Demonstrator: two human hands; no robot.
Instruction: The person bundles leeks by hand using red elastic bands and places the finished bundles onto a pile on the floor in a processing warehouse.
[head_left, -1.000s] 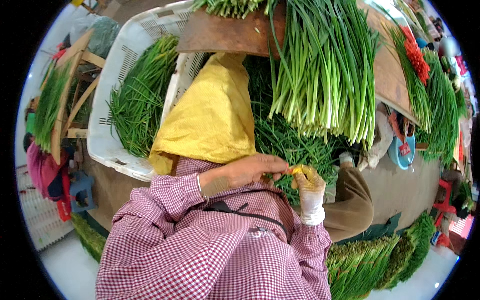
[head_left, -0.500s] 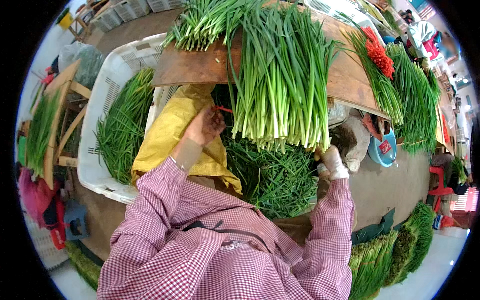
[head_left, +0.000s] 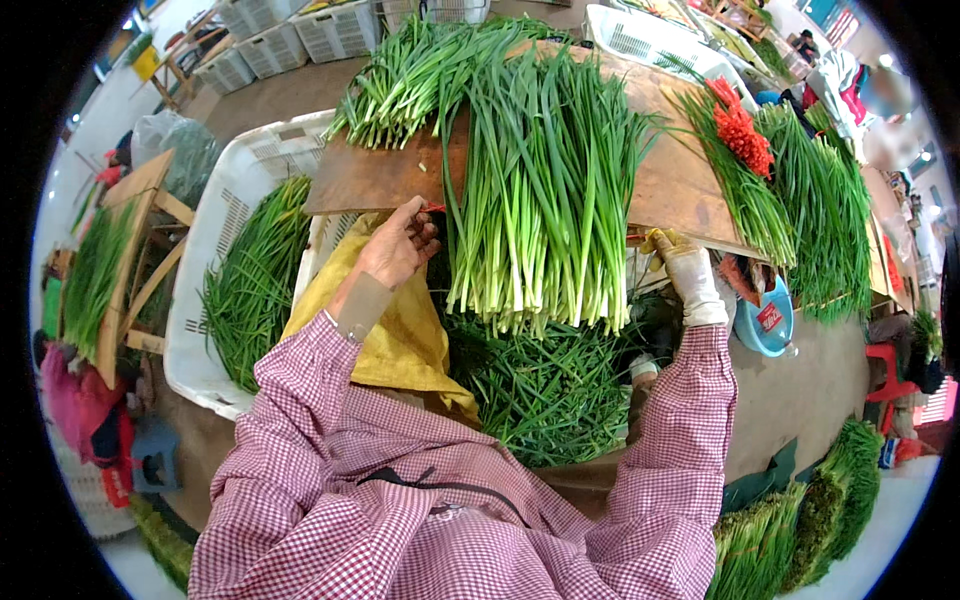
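Observation:
A thick bunch of green chives (head_left: 545, 200) lies over the edge of the wooden board (head_left: 385, 180), pale cut ends hanging toward me. At the bunch's left side, my left hand (head_left: 400, 247) is closed, fingertips pinching the end of a thin red tie (head_left: 433, 208). My right hand (head_left: 688, 275), in a whitish glove with yellow fingertips, is closed at the right side, by the board's edge. A bit of red shows beside its fingertips. The tie's middle is hidden by the bunch. A second pile of chives (head_left: 400, 100) sits at the board's far left.
Red ties (head_left: 740, 130) rest on more chives (head_left: 830, 200) at right. Left stands a white crate (head_left: 190, 340) of greens. A yellow sack (head_left: 400, 350) and loose leaves (head_left: 550, 390) lie below the board. A blue basin (head_left: 762, 325) stands right, bundled chives (head_left: 765, 540) lower right.
My right hand has risen from the bunch's cut ends to its right side, by the board's edge. My left hand stays at the left with the red tie. The view has tilted up slightly.

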